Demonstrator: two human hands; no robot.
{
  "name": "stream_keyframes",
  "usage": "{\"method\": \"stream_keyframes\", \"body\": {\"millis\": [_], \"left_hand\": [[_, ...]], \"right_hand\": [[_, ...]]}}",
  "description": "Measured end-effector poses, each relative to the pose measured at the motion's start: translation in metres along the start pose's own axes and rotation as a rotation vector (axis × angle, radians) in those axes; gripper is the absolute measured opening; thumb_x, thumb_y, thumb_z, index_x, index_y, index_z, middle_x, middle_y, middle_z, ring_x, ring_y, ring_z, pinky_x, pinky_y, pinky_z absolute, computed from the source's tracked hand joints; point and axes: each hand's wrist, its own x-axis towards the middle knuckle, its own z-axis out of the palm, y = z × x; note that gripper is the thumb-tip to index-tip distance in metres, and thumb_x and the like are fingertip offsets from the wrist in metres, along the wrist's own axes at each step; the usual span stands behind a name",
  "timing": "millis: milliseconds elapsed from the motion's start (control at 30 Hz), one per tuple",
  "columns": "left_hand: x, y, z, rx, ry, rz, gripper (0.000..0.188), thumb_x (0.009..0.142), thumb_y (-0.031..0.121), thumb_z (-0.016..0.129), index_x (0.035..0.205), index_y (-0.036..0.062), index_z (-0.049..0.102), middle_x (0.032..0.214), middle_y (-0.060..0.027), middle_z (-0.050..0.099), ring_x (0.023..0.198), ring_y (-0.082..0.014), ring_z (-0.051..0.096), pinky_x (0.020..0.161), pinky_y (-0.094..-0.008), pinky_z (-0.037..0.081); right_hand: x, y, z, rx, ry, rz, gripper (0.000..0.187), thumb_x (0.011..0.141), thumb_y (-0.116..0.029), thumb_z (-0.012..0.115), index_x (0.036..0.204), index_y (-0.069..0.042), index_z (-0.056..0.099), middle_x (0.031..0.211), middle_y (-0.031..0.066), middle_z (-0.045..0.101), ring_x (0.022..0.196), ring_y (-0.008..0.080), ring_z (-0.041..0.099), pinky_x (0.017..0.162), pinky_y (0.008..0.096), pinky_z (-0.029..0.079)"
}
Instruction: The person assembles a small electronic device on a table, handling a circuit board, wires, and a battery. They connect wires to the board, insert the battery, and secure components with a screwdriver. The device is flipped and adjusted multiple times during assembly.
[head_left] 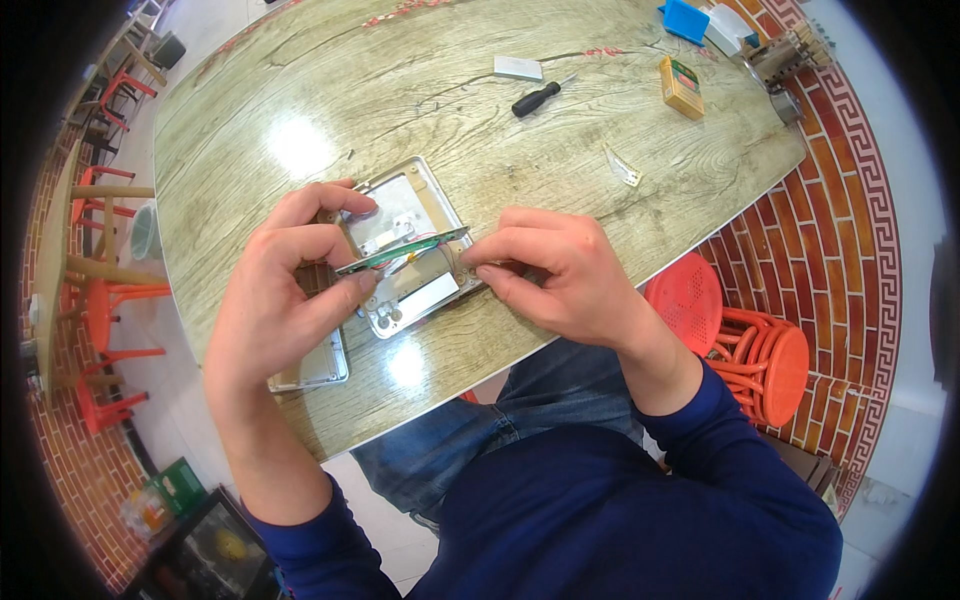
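A white, shallow device casing [425, 185] lies with its inside facing up on the table, near the front edge. Above it stands a thin green circuit board [405, 252], tilted on edge, with thin wires running beneath it. My left hand [285, 270] grips the board's left end between thumb and fingers, one finger reaching over the casing. At the casing's right rim my right hand [565, 270] is closed in a pinch by the board's right end; what its fingertips hold is hidden. Under my left wrist a second pale casing part [325, 368] shows partly.
Beyond the casing lie a black-handled screwdriver [537, 99], a white block [518, 68], a yellow box [681, 88] and a small pale piece [622, 167]. Several tiny screws are scattered about. Red stools [770, 370] stand right of the wood-patterned table [250, 110].
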Motion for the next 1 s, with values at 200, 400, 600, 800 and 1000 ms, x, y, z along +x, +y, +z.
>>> {"method": "stream_keyframes", "body": {"millis": [200,400,600,800,1000], "left_hand": [[-0.001,0.000,0.000,-0.005,0.000,-0.015,0.020,0.086,0.000,0.087,0.084,-0.0011,0.068,0.142,-0.0129,0.074,0.120,-0.0228,0.072,0.091,-0.0334,0.059],[-0.001,0.001,0.000,-0.005,-0.005,-0.016,0.021,0.086,0.000,0.087,0.084,-0.0011,0.067,0.141,-0.0130,0.074,0.120,-0.0231,0.072,0.091,-0.0335,0.059],[-0.001,0.000,0.000,0.005,-0.002,-0.002,0.021,0.086,0.000,0.088,0.084,-0.0011,0.067,0.142,-0.0137,0.074,0.121,-0.0251,0.072,0.093,-0.0349,0.059],[-0.001,-0.001,0.001,0.003,-0.001,-0.002,0.021,0.085,0.000,0.088,0.084,-0.0006,0.067,0.142,-0.0138,0.074,0.127,-0.0269,0.071,0.096,-0.0362,0.059],[-0.001,0.000,0.001,0.065,-0.022,0.031,0.022,0.078,-0.002,0.090,0.086,0.0012,0.069,0.144,-0.0124,0.073,0.144,-0.0329,0.067,0.105,-0.0394,0.060]], "right_hand": [[-0.002,0.001,0.001,-0.040,-0.024,-0.078,0.021,0.095,0.002,0.085,0.115,-0.005,0.088,0.090,0.0074,0.073,0.072,0.0214,0.071,0.063,0.0341,0.053],[-0.003,0.001,0.002,0.118,0.064,0.064,0.017,0.094,-0.003,0.082,0.110,-0.007,0.085,0.095,0.0088,0.075,0.077,0.0273,0.077,0.066,0.0383,0.060],[-0.004,0.002,-0.003,0.069,0.000,-0.072,0.020,0.093,0.008,0.080,0.109,-0.002,0.087,0.091,0.0074,0.072,0.072,0.0161,0.068,0.062,0.0325,0.051],[-0.006,0.003,-0.002,0.140,0.015,-0.028,0.019,0.095,0.006,0.078,0.110,-0.001,0.087,0.091,0.0057,0.070,0.072,0.0132,0.065,0.062,0.0306,0.048],[-0.006,0.003,-0.006,0.310,0.131,0.184,0.017,0.098,0.005,0.074,0.111,-0.001,0.084,0.089,0.0032,0.068,0.073,0.0098,0.060,0.066,0.0289,0.048]]}}
